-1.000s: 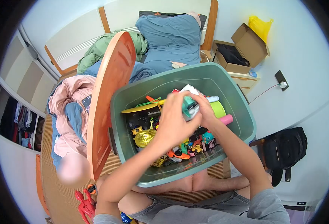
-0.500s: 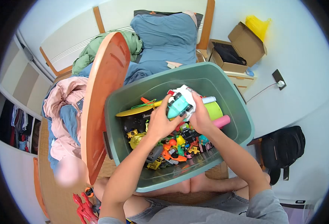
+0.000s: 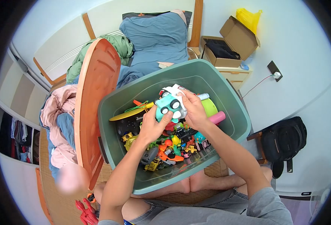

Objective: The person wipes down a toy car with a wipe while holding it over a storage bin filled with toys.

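Observation:
A teal toy car [image 3: 167,105] with black and white wheels is held over the green bin [image 3: 225,80]. My left hand [image 3: 152,125] grips its lower left side, the thumb near a wheel. My right hand [image 3: 194,111] is closed on a white cloth or wipe [image 3: 180,98], pressed against the car's right side. Below the hands lie several small toys, among them an orange toy [image 3: 171,156], a yellow toy vehicle [image 3: 151,165] and a pink cylinder [image 3: 216,117].
An orange lid [image 3: 94,97] stands upright against the bin's left side. A red figure [image 3: 86,212] lies on the mat at lower left. Bedding [image 3: 156,35], an open cardboard box [image 3: 225,52] and a black backpack [image 3: 284,140] are farther out.
The teal car has been turned so that its wheels show, and it has shifted left in the view. The white cloth now shows beside it. The whole view has moved slightly.

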Demonstrator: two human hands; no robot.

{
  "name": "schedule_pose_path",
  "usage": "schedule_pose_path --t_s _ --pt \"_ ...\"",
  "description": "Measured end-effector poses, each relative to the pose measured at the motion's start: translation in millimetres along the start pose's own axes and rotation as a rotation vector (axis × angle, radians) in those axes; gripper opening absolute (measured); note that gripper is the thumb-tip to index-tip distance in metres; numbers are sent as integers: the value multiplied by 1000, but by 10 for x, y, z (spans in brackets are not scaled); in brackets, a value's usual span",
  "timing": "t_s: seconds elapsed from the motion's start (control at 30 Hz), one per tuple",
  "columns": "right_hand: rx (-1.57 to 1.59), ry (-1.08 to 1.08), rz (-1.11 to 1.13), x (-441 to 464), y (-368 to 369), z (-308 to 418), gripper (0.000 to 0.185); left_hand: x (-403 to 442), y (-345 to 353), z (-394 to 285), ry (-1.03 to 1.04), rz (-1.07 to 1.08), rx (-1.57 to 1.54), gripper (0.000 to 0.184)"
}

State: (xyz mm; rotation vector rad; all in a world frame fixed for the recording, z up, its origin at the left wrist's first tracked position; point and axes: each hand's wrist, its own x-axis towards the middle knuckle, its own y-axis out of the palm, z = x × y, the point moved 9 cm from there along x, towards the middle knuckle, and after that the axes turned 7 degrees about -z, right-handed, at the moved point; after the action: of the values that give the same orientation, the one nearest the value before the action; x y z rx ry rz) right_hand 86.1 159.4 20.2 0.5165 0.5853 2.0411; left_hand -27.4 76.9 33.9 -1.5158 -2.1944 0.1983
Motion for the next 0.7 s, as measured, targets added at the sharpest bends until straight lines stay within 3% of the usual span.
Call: schedule_pose_path --t_s 0.07,0.13,0.27,0.4,0.6,0.7 --pt "15 10 10 -1 4 -5 33 10 16 26 17 -28 -62 58" --pt "-191 -68 21 -7 36 24 33 -24 99 149 -233 59 -271 53" --pt "-261 -146 55 -35 100 89 36 -80 138 89 -369 132 -386 50" --pt "-306 -230 22 -39 88 126 31 -72 123 109 -343 121 -303 52" --pt "-285 -175 -73 -12 -31 61 29 -39 110 122 -256 47 -196 52" --pt "-422 -303 -90 -41 2 145 27 -64 83 119 -353 42 -232 53"
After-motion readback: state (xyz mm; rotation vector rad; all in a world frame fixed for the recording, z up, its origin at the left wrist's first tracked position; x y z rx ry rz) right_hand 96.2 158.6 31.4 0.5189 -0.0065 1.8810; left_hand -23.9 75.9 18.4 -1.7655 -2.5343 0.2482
